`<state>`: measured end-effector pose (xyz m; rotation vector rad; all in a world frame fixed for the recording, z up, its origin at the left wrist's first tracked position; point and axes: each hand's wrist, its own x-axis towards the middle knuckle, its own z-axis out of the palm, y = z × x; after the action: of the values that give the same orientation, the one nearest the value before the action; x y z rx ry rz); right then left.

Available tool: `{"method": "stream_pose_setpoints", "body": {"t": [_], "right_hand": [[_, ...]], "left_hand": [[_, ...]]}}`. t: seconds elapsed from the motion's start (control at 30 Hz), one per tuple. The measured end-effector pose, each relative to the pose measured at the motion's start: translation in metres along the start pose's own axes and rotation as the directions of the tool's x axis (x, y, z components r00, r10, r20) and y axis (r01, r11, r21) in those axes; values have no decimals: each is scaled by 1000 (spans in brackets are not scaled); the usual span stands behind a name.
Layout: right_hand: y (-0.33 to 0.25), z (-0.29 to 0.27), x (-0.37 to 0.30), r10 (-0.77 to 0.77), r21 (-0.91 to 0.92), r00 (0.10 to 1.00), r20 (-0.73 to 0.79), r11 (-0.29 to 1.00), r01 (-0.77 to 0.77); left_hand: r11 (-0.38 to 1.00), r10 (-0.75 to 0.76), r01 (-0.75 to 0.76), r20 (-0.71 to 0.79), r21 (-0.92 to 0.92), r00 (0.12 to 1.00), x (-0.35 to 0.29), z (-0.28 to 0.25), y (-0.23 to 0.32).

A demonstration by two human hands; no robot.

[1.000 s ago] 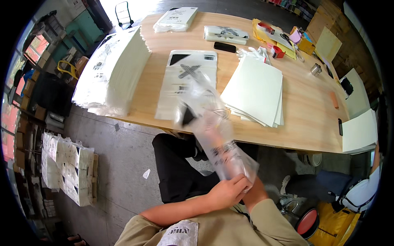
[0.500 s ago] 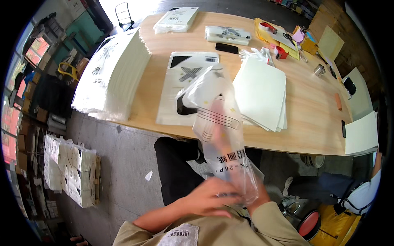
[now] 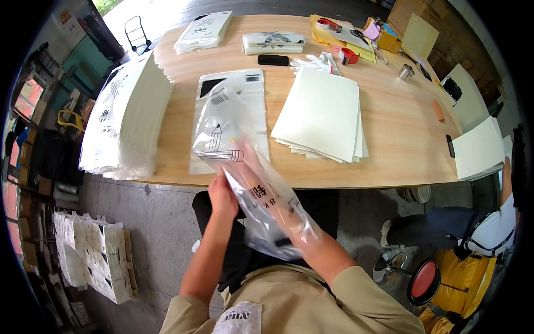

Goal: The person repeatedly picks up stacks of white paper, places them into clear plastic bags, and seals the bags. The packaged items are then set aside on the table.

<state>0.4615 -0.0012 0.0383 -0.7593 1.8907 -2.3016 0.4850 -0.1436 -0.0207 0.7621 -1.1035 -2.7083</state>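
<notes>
The clear bag (image 3: 229, 158) sleeves the right hand (image 3: 253, 171), its long axis running past those outstretched fingers. The left hand (image 3: 221, 195), below-left of them, seems to pinch its edge

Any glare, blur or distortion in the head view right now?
Head view: white highlights streak the clear bag; the right hand inside looks soft through the film; the table bows at its edges; glare nearly whites out the floor by the hand truck.

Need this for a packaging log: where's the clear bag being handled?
In the head view, the clear bag is near the centre, around the right hand and right forearm, with the left hand at its left edge.
</notes>
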Motion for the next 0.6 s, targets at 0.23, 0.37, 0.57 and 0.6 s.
{"method": "stream_pose_setpoints", "body": {"t": [0.23, 0.37, 0.57, 0.6], "right_hand": [[-2, -46, -79, 229, -398, 973, 23, 895, -201], [3, -74, -137, 295, -333, 955, -23, 899, -286], [13, -197, -162, 334, 252, 480, -811, 940, -228], [11, -213, -155, 393, 331, 421, -817, 919, -215]], "left_hand": [[929, 221, -213, 8, 301, 975, 93, -4, 58], [762, 299, -228, -18, 606, 954, 174, -52, 68], [770, 150, -108, -14, 629, 989, 173, -54, 80], [804, 86, -61, -15, 591, 996, 170, -55, 88]]}}
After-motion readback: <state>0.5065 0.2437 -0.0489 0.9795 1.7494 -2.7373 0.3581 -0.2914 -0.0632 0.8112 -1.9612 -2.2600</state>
